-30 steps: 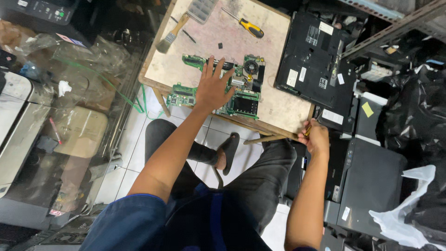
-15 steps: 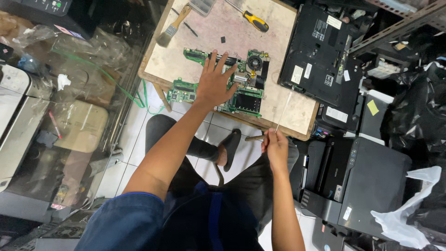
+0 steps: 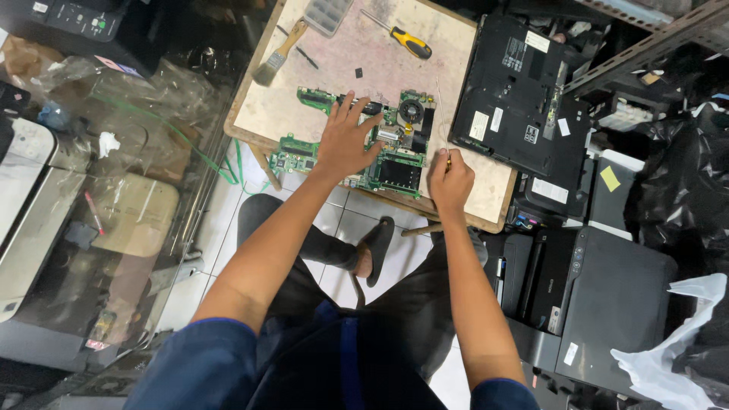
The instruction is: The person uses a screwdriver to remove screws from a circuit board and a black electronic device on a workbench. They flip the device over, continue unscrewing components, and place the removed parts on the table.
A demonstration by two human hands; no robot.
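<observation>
Head view: a green circuit board (image 3: 357, 156) is being pressed flat on the wooden worktop (image 3: 486, 193) at centre frame by the left hand (image 3: 345, 143), fingers spread open. A thin metal rod (image 3: 439, 114) is being pinched upright by the closed right hand (image 3: 449, 181), just right of the board.

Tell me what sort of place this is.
Most likely a small electronics repair workshop. A green circuit board lies bare on a worn wooden table under the left hand, beside an upturned black laptop and a yellow-handled screwdriver. Black printers crowd the floor alongside.
</observation>
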